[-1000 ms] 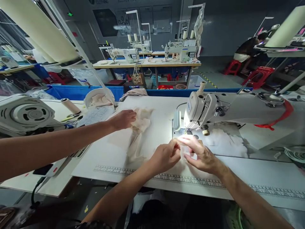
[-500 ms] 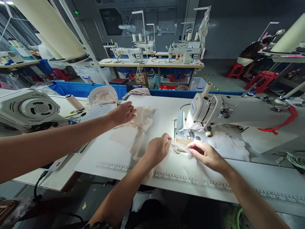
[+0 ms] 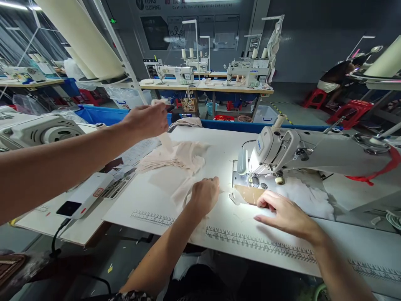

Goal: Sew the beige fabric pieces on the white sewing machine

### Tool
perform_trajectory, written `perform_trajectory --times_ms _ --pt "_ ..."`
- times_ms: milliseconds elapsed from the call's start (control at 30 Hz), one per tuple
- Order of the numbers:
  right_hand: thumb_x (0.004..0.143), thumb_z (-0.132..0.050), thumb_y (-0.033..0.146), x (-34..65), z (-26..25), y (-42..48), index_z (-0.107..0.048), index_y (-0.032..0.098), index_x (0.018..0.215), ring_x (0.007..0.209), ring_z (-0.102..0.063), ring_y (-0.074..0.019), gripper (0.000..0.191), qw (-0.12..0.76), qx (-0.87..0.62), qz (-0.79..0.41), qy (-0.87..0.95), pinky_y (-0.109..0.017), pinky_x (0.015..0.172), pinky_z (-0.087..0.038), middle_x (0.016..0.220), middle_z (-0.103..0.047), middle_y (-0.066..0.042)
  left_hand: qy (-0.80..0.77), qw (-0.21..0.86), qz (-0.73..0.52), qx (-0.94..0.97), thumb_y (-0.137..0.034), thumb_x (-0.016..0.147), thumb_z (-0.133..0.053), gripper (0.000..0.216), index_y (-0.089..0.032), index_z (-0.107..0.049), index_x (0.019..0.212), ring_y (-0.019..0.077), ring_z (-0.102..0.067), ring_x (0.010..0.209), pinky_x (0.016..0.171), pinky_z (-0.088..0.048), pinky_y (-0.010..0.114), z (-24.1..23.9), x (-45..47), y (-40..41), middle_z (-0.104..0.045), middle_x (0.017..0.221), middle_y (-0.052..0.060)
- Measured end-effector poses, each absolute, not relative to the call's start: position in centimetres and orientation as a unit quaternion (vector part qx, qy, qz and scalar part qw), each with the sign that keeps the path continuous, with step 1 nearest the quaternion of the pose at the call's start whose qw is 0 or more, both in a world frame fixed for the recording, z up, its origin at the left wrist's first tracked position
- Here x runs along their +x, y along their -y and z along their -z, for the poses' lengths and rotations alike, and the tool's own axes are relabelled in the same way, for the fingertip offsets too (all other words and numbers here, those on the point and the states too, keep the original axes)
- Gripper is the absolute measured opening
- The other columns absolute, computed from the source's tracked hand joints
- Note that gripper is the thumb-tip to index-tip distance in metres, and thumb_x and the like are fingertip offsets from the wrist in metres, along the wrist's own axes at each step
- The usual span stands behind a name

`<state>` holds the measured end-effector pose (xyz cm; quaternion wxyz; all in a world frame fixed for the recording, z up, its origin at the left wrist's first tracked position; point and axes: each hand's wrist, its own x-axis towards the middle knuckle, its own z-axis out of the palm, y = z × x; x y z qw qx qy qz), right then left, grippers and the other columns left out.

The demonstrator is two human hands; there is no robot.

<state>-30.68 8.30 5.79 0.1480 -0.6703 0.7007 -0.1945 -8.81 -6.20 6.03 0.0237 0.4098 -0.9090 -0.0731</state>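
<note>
My left hand [image 3: 205, 194] rests curled on a strip of beige fabric [image 3: 184, 192] that runs back to a crumpled pile of the same cloth [image 3: 178, 156]. My right hand [image 3: 282, 211] lies flat, fingers stretched out, beside a brown card piece [image 3: 249, 193] under the needle of the white sewing machine [image 3: 269, 150]. A co-worker's arm reaches in from the left. That person's hand [image 3: 147, 119] pinches a piece of beige cloth and holds it up above the pile.
The white sewing table [image 3: 219, 138] has a printed ruler scale [image 3: 250, 240] along its near edge. A white control box [image 3: 84, 196] and another machine [image 3: 40, 129] sit at left. Blue bins [image 3: 94, 115] stand behind. A person [image 3: 335, 75] sits far right.
The co-worker's hand has risen off the pile, lifting a piece of cloth. My hands have drawn apart; my right hand now lies flat by the card piece.
</note>
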Motion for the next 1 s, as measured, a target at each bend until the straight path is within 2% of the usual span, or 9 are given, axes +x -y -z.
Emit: perform_trajectory --times_ms 133,233,300,400,500,600,700,833,1000 --pt "0.089 -0.053 0.030 -31.0 -5.8 -8.5 -0.054 0.024 0.073 0.073 -0.059 -0.0191 0.017 0.147 -0.699 0.205 -0.670 -0.031 0.062 -0.046 0.080 -0.063 -0.003 0.938 0.202 0.052 0.276 -0.017 0.098 -0.057 0.008 -0.017 -0.061 0.104 0.0278 -0.063 0.105 0.086 -0.055 0.040 -5.8 -6.3 4.1 -0.069 0.106 0.010" --pt "0.092 -0.049 0.030 -30.9 -5.5 -8.2 -0.054 0.024 0.074 0.074 -0.059 -0.0195 0.020 0.158 -0.691 0.215 -0.672 -0.032 0.061 -0.046 0.082 -0.063 -0.004 0.916 0.327 0.091 0.213 -0.017 0.103 -0.046 0.018 -0.020 -0.059 0.116 0.0236 -0.064 0.104 0.090 -0.056 0.039 -4.8 -2.2 3.0 -0.069 0.108 0.008" --pt "0.094 -0.047 0.031 -30.7 -5.2 -7.9 -0.053 0.024 0.075 0.075 -0.060 -0.0199 0.021 0.151 -0.685 0.220 -0.678 -0.033 0.063 -0.047 0.084 -0.063 -0.004 0.895 0.364 0.097 0.238 -0.015 0.103 -0.046 0.022 -0.022 -0.058 0.121 0.0223 -0.064 0.108 0.093 -0.056 0.037 -3.8 1.0 3.2 -0.069 0.112 0.008" --pt "0.097 -0.043 0.031 -30.1 -4.9 -7.3 -0.052 0.025 0.076 0.074 -0.060 -0.0216 0.023 0.100 -0.678 0.228 -0.691 -0.036 0.066 -0.047 0.084 -0.062 -0.005 0.904 0.336 0.074 0.253 -0.014 0.103 -0.045 0.036 -0.024 -0.054 0.136 0.0222 -0.062 0.121 0.102 -0.055 0.035 -2.2 4.9 4.3 -0.066 0.130 0.008" --pt "0.099 -0.041 0.031 -29.5 -4.7 -6.9 -0.055 0.025 0.080 0.077 -0.061 -0.0243 0.024 0.067 -0.675 0.229 -0.698 -0.039 0.068 -0.047 0.085 -0.062 -0.007 0.941 0.251 0.039 0.223 -0.020 0.105 -0.044 0.050 -0.026 -0.041 0.154 0.0248 -0.055 0.135 0.109 -0.053 0.038 -1.1 7.0 4.9 -0.057 0.148 0.007" --pt "0.100 -0.042 0.031 -29.4 -4.7 -6.9 -0.060 0.027 0.091 0.085 -0.065 -0.0274 0.020 0.067 -0.671 0.241 -0.698 -0.041 0.072 -0.049 0.093 -0.066 -0.009 0.947 0.213 0.016 0.240 -0.033 0.106 -0.047 0.061 -0.024 -0.026 0.163 0.0283 -0.049 0.141 0.111 -0.051 0.042 -0.8 8.1 4.7 -0.049 0.156 0.008" --pt "0.098 -0.043 0.030 -29.9 -4.7 -7.2 -0.060 0.027 0.099 0.092 -0.067 -0.0289 0.017 0.065 -0.664 0.250 -0.701 -0.042 0.076 -0.052 0.100 -0.068 -0.009 0.939 0.217 0.020 0.265 -0.039 0.105 -0.049 0.068 -0.024 -0.020 0.164 0.0298 -0.047 0.143 0.111 -0.051 0.043 -0.7 9.3 4.1 -0.046 0.157 0.009" --pt "0.093 -0.049 0.032 -30.6 -4.8 -7.6 -0.061 0.028 0.104 0.093 -0.066 -0.0288 0.017 0.068 -0.682 0.233 -0.690 -0.043 0.076 -0.054 0.103 -0.068 -0.007 0.933 0.232 0.030 0.275 -0.038 0.102 -0.055 0.068 -0.025 -0.026 0.163 0.0305 -0.047 0.142 0.113 -0.050 0.046 0.3 11.2 3.4 -0.048 0.156 0.009" --pt "0.093 -0.043 0.029 -31.1 -4.5 -7.6 -0.056 0.026 0.082 0.077 -0.064 -0.0260 0.017 0.053 -0.682 0.226 -0.693 -0.041 0.068 -0.051 0.085 -0.065 -0.006 0.920 0.299 0.065 0.245 -0.014 0.101 -0.054 0.054 -0.033 -0.048 0.151 0.0243 -0.056 0.135 0.114 -0.050 0.042 1.8 12.7 3.2 -0.062 0.144 0.003"
